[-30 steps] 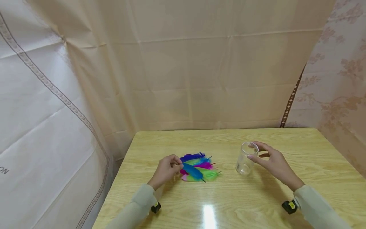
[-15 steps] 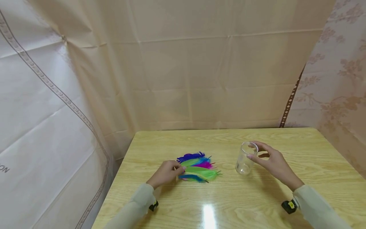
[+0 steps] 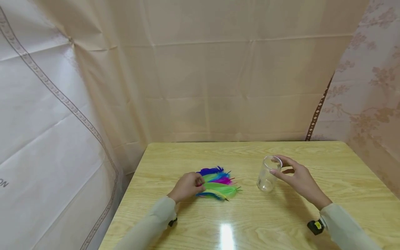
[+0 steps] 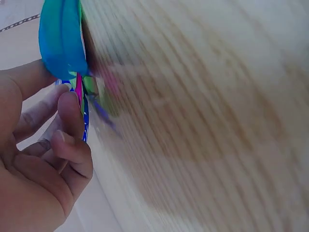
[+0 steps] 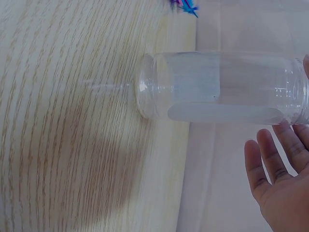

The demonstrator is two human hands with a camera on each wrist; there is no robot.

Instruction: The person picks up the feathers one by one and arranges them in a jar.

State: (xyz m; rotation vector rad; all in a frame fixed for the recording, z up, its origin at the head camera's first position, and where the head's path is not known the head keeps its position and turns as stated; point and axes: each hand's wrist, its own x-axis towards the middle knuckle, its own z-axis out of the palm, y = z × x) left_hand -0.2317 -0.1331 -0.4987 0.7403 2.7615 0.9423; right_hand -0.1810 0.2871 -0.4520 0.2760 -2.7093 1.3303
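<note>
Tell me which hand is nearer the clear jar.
Right. The right hand holds the clear jar near its rim; the left hand is left of it, by the feathers.

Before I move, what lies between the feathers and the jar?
Just bare table; the head view shows no object between the feathers and the jar.

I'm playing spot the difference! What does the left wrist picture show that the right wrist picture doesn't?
Only the left wrist view shows the left hand, with a broad blue feather up close beside it.

Only the right wrist view shows the clear jar, standing upright though it looks sideways here, and the right hand at its top end.

Both show the wooden table, pale cloth beyond it, and colourful feathers, though the right wrist view catches just a few feather tips at its top edge.
</note>
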